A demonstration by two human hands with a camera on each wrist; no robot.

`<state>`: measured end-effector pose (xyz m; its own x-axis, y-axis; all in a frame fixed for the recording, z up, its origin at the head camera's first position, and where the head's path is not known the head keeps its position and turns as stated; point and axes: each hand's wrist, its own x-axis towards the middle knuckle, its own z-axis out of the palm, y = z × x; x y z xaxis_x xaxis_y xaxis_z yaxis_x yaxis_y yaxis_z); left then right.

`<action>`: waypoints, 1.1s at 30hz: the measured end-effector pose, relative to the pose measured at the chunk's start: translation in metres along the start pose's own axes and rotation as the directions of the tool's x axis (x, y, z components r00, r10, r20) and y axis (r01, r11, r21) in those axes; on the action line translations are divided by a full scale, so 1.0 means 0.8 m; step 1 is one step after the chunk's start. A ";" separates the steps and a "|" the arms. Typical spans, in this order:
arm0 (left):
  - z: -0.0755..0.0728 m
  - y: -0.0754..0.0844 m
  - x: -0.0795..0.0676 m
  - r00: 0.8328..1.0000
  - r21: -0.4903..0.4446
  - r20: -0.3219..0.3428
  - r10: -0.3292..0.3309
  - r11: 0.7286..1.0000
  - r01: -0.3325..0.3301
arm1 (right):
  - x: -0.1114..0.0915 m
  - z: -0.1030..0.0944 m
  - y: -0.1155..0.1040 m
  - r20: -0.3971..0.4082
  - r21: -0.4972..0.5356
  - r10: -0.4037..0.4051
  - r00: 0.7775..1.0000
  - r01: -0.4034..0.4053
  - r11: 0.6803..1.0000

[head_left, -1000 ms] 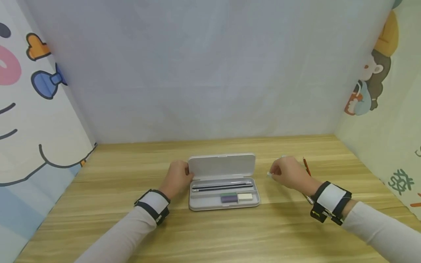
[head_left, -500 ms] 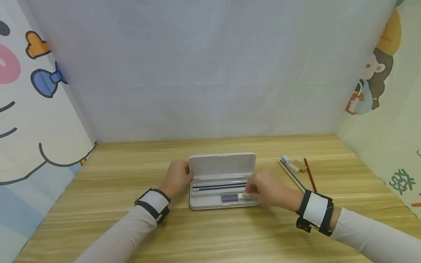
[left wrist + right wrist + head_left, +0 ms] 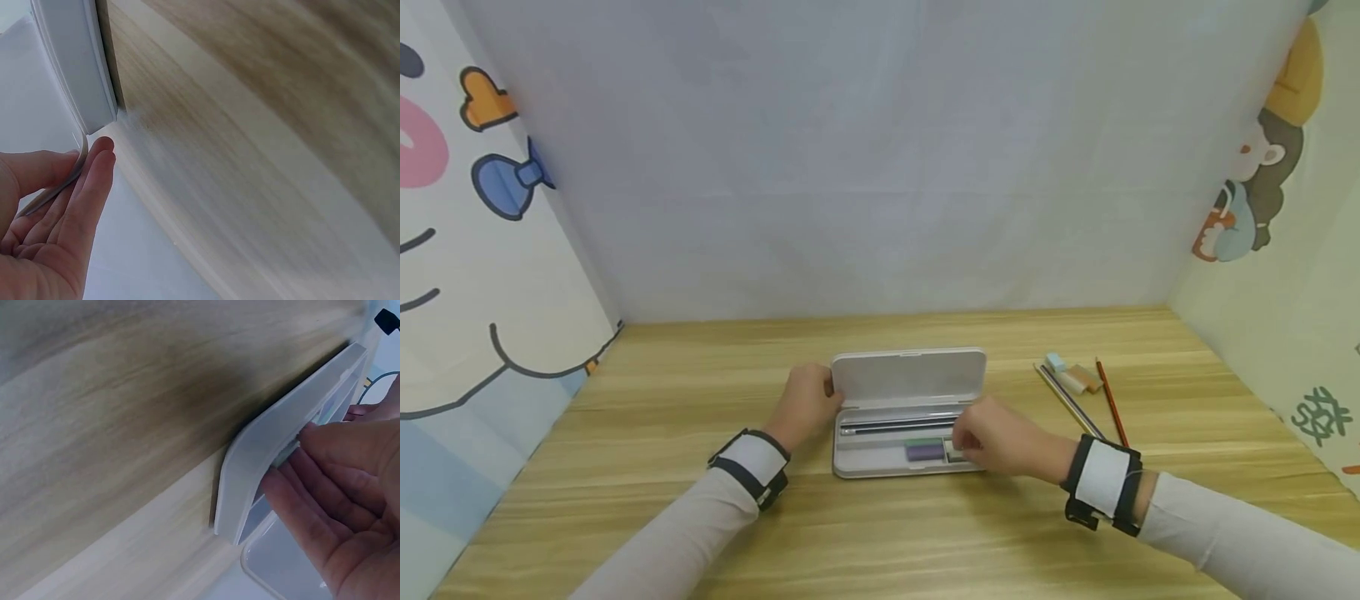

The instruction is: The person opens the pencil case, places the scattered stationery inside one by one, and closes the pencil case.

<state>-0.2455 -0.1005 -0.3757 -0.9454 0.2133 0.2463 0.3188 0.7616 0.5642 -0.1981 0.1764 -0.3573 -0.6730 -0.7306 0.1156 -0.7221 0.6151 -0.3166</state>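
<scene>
A white pencil case stands open on the table, its lid tilted up at the back. My left hand pinches the lid's left edge between thumb and fingers, as the left wrist view shows. Dark striped pencils lie in the back compartment. A purple and green eraser sits in the front one. My right hand reaches into the front right corner, its thumb and fingers pinching a small pale eraser, mostly hidden by the fingers.
Right of the case lie a light blue eraser, a cream and brown eraser, striped pencils and a red pencil. A pale cloth hangs behind the wooden table.
My right hand has moved left from beside the loose erasers into the case's front right corner, carrying a small pale eraser. My left hand stays on the lid.
</scene>
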 end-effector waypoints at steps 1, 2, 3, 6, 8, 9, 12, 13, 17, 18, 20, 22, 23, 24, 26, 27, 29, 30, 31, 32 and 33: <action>0.000 0.000 0.000 1.000 0.003 -0.002 0.004 1.000 -0.004 | 0.001 0.001 0.000 -0.002 -0.004 -0.007 1.000 0.007 1.000; 0.000 0.000 0.000 1.000 0.005 -0.002 0.004 1.000 -0.004 | 0.001 0.002 0.001 -0.005 -0.007 -0.011 1.000 0.011 1.000; 0.000 0.000 0.001 1.000 0.006 -0.003 0.004 1.000 -0.004 | 0.002 0.002 0.001 -0.007 -0.010 -0.015 1.000 0.014 1.000; -0.001 0.001 0.001 1.000 0.012 -0.003 0.002 1.000 -0.002 | 0.004 0.003 0.001 -0.018 -0.012 -0.023 1.000 0.023 1.000; -0.002 0.002 0.001 1.000 0.012 0.000 -0.005 1.000 0.005 | 0.004 0.003 0.001 -0.023 -0.012 -0.020 1.000 0.020 1.000; -0.003 0.003 0.001 1.000 0.013 0.003 -0.008 1.000 0.008 | 0.004 0.003 0.002 -0.024 -0.012 -0.019 1.000 0.018 1.000; -0.004 0.004 0.001 1.000 0.012 0.009 -0.013 1.000 0.013 | 0.004 0.001 0.000 -0.020 -0.013 -0.003 1.000 0.002 1.000; -0.005 0.005 0.001 1.000 0.012 0.009 -0.013 1.000 0.013 | 0.004 0.001 0.000 -0.016 -0.012 0.006 1.000 -0.006 1.000; -0.004 0.006 0.000 1.000 0.012 0.016 -0.017 1.000 0.017 | 0.003 -0.006 -0.001 -0.007 0.009 0.039 0.999 -0.039 0.999; -0.004 0.006 0.000 1.000 0.011 0.018 -0.018 1.000 0.017 | 0.002 -0.008 0.000 -0.010 0.012 0.041 0.999 -0.041 0.999; -0.003 0.006 -0.001 1.000 0.013 0.018 -0.015 1.000 0.015 | 0.000 -0.014 0.003 -0.017 0.021 0.046 0.999 -0.045 0.999; -0.003 0.005 -0.001 1.000 0.015 0.015 -0.012 1.000 0.012 | -0.002 -0.019 0.008 -0.026 0.024 0.049 0.998 -0.048 0.999; -0.003 0.006 -0.001 1.000 0.014 0.012 -0.010 1.000 0.009 | -0.004 -0.021 0.011 -0.028 0.025 0.053 0.998 -0.052 0.998; -0.004 0.006 -0.001 1.000 0.015 0.009 -0.008 1.000 0.008 | -0.005 -0.023 0.015 -0.033 0.028 0.052 0.998 -0.051 0.998; -0.004 0.006 -0.001 1.000 0.015 0.006 -0.006 1.000 0.006 | -0.008 -0.027 0.022 -0.039 0.013 0.063 0.997 -0.063 0.998; -0.004 0.006 -0.001 1.000 0.014 0.006 -0.008 1.000 0.008 | -0.009 -0.029 0.026 -0.047 0.007 0.076 0.996 -0.075 0.997; -0.004 0.006 -0.001 1.000 0.012 0.005 -0.009 1.000 0.009 | -0.013 -0.034 0.035 -0.064 -0.014 0.091 0.994 -0.092 0.996; -0.004 0.006 -0.001 1.000 0.012 0.006 -0.010 1.000 0.010 | -0.015 -0.036 0.039 -0.077 -0.030 0.100 0.992 -0.102 0.994; -0.004 0.006 -0.001 1.000 0.012 0.007 -0.011 1.000 0.011 | -0.017 -0.039 0.043 -0.087 -0.043 0.118 0.989 -0.123 0.992; -0.004 0.006 -0.001 1.000 0.013 0.008 -0.012 1.000 0.012 | -0.019 -0.043 0.048 -0.096 -0.042 0.136 0.986 -0.141 0.989; -0.003 0.005 -0.001 1.000 0.012 0.011 -0.015 1.000 0.015 | -0.021 -0.046 0.053 -0.102 -0.046 0.159 0.982 -0.164 0.985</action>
<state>-0.2431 -0.0990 -0.3715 -0.9509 0.2082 0.2292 0.3036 0.7720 0.5585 -0.2230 0.2259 -0.3376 -0.7919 -0.5896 0.1591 -0.6085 0.7395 -0.2878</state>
